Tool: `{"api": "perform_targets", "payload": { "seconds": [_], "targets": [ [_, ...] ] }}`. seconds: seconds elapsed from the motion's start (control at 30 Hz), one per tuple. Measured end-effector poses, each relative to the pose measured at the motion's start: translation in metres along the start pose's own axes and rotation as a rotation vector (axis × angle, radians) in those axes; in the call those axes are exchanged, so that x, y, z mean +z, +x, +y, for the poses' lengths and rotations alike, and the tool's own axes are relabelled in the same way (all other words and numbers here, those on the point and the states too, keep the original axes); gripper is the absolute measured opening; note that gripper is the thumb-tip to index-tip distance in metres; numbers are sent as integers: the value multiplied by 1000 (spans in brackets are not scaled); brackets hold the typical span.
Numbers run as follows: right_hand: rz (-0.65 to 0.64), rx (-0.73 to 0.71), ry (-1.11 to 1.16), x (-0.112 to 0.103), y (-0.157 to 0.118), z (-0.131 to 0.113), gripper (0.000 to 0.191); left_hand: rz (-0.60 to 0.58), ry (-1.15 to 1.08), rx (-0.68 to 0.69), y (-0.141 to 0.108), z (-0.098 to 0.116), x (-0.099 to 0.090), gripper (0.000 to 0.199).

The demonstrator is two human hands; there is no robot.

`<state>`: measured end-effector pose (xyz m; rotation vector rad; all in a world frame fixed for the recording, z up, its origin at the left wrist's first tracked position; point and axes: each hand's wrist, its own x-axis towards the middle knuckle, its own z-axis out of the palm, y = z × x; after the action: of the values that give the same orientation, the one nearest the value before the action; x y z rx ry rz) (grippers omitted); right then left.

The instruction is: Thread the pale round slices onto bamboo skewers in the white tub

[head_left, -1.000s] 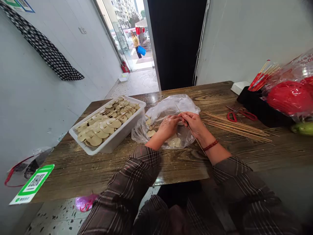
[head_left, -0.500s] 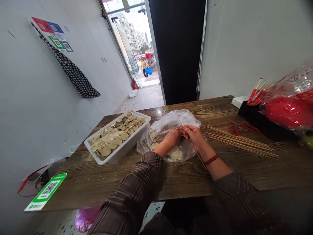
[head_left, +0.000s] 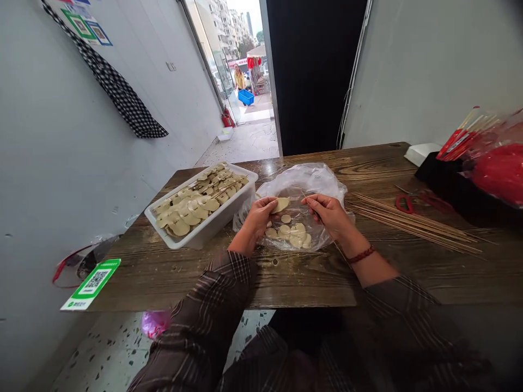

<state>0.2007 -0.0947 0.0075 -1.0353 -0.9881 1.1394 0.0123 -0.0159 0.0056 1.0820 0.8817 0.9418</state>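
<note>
Between thumb and fingers of my left hand (head_left: 258,215) is a thin pale slice (head_left: 281,205), possibly potato. My right hand (head_left: 329,213) pinches a thin wooden skewer (head_left: 304,194), whose tip points up and left and whose shaft runs back under the wrist. Both hands are over a clear plastic bag (head_left: 316,177) spread on the table, with several loose slices (head_left: 296,235) lying in it. Left of the bag stands a white plastic tub (head_left: 196,239) heaped with skewered slices (head_left: 190,209). A bundle of bare skewers (head_left: 412,224) lies to the right.
Red-handled scissors (head_left: 404,203) lie beyond the skewers. At the right are a black box (head_left: 433,169) with red-wrapped sticks and a red plastic bundle (head_left: 500,171). A green QR card (head_left: 92,284) is at the table's left edge. Outside the doorway, a person (head_left: 239,79) carries a blue crate (head_left: 245,97).
My hands have moved apart. The left now shows a slice away from the skewer, while the right keeps the skewer. The view has tilted down, and the person outside has shifted the crate.
</note>
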Motion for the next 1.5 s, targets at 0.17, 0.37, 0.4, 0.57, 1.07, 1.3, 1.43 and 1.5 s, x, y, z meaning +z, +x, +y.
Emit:
{"api": "perform_targets", "payload": {
  "seconds": [0.17, 0.37, 0.4, 0.57, 1.07, 1.3, 1.43, 1.5],
  "targets": [
    [-78, -6, -166, 7, -3, 6, 41, -19, -83, 12, -7, -1, -5, 44],
    [-152, -132, -457, 10, -7, 17, 30, 62, -37, 122, -8, -1, -11, 34],
    [-152, -169, -510, 10, -8, 18, 29, 77, -9, 147, -8, -1, -12, 30],
    [-142, -335, -686, 12, -13, 19, 23, 127, 83, 236, -12, 3, -12, 22],
    [-144, -399, -768, 12, -15, 20, 22, 152, 153, 265, -17, 11, -7, 22],
    [-138, -389, -763, 13, -15, 19, 22, 154, 205, 306, -19, 13, -5, 18],
    [-131, -393, -767, 13, -14, 19, 22, 163, 230, 343, -19, 11, -6, 16],
    [-131, -392, -767, 13, -14, 19, 22, 165, 226, 348, -18, 11, -7, 16]
  ]
}}
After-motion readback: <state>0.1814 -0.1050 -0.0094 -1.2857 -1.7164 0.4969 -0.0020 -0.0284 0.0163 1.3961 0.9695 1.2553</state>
